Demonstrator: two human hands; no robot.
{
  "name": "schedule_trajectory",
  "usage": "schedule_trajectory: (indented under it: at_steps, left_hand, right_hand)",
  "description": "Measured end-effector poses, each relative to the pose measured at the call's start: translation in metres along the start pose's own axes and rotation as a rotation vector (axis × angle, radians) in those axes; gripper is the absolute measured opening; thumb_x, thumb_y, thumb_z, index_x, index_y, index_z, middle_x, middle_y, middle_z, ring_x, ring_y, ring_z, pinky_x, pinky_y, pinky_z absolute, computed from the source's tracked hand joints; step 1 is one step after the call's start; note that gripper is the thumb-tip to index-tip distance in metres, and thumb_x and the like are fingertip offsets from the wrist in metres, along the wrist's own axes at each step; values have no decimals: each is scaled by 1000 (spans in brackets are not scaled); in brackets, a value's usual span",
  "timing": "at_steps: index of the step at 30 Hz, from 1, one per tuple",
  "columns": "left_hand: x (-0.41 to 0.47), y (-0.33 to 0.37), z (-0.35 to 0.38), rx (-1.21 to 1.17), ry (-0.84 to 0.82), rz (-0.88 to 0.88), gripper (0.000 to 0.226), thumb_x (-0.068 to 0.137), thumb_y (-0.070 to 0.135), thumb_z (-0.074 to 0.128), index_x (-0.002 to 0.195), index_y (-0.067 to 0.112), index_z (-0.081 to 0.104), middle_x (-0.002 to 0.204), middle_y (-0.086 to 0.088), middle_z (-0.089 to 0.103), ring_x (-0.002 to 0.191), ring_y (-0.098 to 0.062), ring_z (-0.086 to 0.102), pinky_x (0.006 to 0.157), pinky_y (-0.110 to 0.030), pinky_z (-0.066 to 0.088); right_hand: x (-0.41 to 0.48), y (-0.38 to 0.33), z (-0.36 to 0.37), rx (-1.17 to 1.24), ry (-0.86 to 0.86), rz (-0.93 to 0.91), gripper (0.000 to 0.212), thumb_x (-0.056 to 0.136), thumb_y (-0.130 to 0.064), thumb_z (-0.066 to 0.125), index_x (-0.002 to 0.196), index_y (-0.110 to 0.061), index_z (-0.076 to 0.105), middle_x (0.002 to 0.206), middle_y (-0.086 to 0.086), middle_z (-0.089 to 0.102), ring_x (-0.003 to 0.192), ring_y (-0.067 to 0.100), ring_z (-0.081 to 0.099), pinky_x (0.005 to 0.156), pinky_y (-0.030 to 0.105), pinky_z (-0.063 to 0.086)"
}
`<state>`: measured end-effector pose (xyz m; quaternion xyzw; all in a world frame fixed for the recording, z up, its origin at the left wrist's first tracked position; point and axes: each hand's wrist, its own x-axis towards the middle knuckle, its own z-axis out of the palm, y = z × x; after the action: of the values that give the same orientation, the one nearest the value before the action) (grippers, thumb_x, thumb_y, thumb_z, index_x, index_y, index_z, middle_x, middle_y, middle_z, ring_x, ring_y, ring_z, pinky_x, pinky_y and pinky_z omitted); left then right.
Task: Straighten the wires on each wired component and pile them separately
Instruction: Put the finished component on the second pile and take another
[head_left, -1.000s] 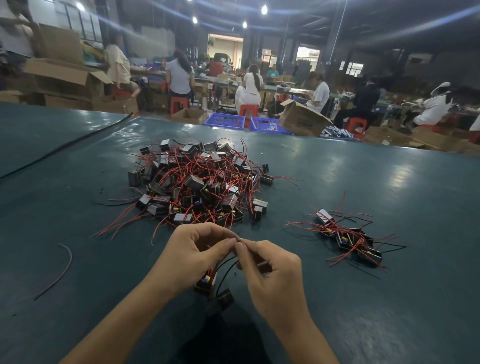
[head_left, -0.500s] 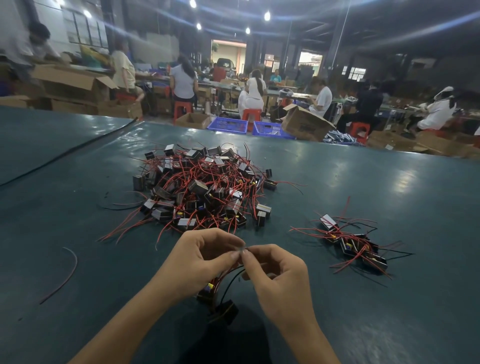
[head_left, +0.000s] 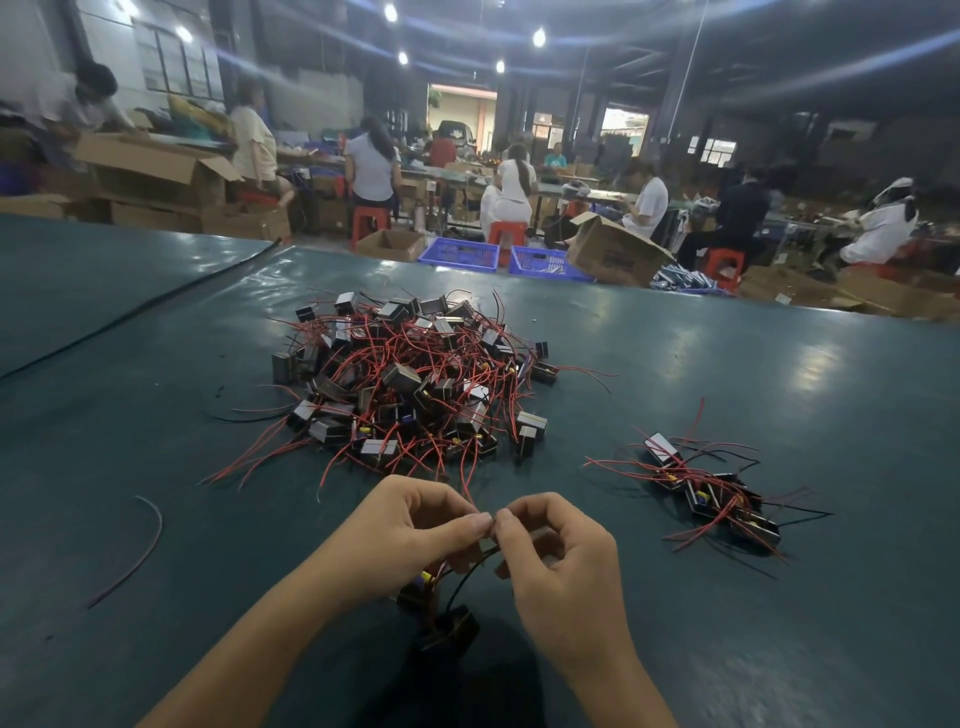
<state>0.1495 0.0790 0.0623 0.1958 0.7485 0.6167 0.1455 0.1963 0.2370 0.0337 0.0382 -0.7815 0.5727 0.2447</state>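
Just above the green table (head_left: 156, 415), my left hand (head_left: 415, 525) and my right hand (head_left: 561, 571) meet at the fingertips, each one curled and pinching a thin wire (head_left: 470, 566) of the black component (head_left: 452, 629) under them. Behind my hands lies the big tangled pile (head_left: 410, 384) of components with red wires. To the right, well apart from it, lies the small pile (head_left: 711, 493).

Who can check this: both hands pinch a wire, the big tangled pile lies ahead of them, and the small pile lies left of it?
Wrong side: the head view shows the small pile lying right of the big tangled pile, not left. The left hand and right hand do pinch a wire, with the big pile ahead.
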Motion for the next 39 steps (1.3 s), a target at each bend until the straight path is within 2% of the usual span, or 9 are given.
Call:
schedule_trajectory:
  at_steps: [5, 8, 10, 14, 18, 21, 27, 33, 39]
  left_hand:
    - [0, 0, 2, 2, 49, -29, 19, 89, 18, 65, 85, 1, 71, 65, -4, 68, 60, -12, 64, 59, -20, 49]
    - [0, 1, 1, -18, 52, -74, 19, 91, 18, 63, 84, 2, 69, 67, -9, 68, 59, -18, 61, 58, -27, 46]
    - [-1, 1, 0, -36, 20, -87, 17, 93, 17, 60, 83, 6, 68, 65, -6, 66, 58, -12, 60, 52, -21, 45]
    - [-1, -1, -1, -44, -17, -86, 13, 92, 16, 61, 87, 6, 68, 63, 0, 65, 55, -7, 58, 46, -14, 42]
    - [-2, -2, 1, 12, -9, -46, 13, 91, 19, 64, 90, 6, 68, 64, 0, 62, 57, -17, 58, 40, -19, 43]
    - [-3, -2, 5, 79, 18, 23, 12, 91, 19, 64, 90, 8, 68, 67, -4, 66, 59, -14, 68, 47, -25, 52]
    - [-2, -5, 5, 159, 78, 114, 8, 88, 20, 68, 87, 13, 71, 76, -11, 72, 73, -21, 73, 70, -37, 60]
    - [-2, -7, 6, 186, 104, 204, 6, 87, 15, 70, 84, 17, 74, 73, -4, 71, 70, -19, 68, 67, -34, 60]
    - [-2, -7, 9, 283, 143, 305, 9, 84, 16, 73, 79, 23, 72, 73, 10, 69, 68, -10, 65, 68, -31, 56]
  right_hand:
    - [-1, 1, 2, -152, 20, -191, 12, 90, -20, 64, 86, -31, 65, 78, -13, 65, 60, 13, 61, 48, 21, 47]
    - [-1, 4, 2, -176, 0, -238, 11, 93, -23, 62, 98, -33, 65, 86, -15, 65, 63, 13, 63, 51, 25, 52]
    - [-1, 5, 2, -166, -18, -242, 15, 94, -22, 63, 104, -32, 66, 88, -16, 64, 67, 12, 65, 54, 26, 54]
    - [1, 5, 0, -210, -28, -239, 8, 91, -20, 66, 92, -28, 68, 82, -16, 64, 67, 10, 64, 54, 19, 50]
    - [3, 4, -3, -259, 3, -240, 9, 87, -15, 71, 83, -23, 67, 78, -15, 62, 65, 7, 60, 53, 10, 40]
    - [2, 3, -4, -331, 44, -308, 7, 86, -17, 72, 87, -23, 69, 82, -17, 60, 55, 8, 53, 49, 18, 42]
    - [0, -2, -5, -349, 113, -283, 18, 82, -25, 69, 100, -28, 69, 80, -20, 64, 42, -1, 40, 49, 5, 28]
    - [2, -6, -6, -24, 70, 57, 26, 78, -11, 78, 84, -35, 71, 68, -8, 66, 38, 3, 40, 41, 13, 34]
    - [11, -13, -16, 582, -66, 766, 16, 80, 1, 68, 80, -13, 61, 66, 11, 66, 34, 6, 29, 33, 12, 20]
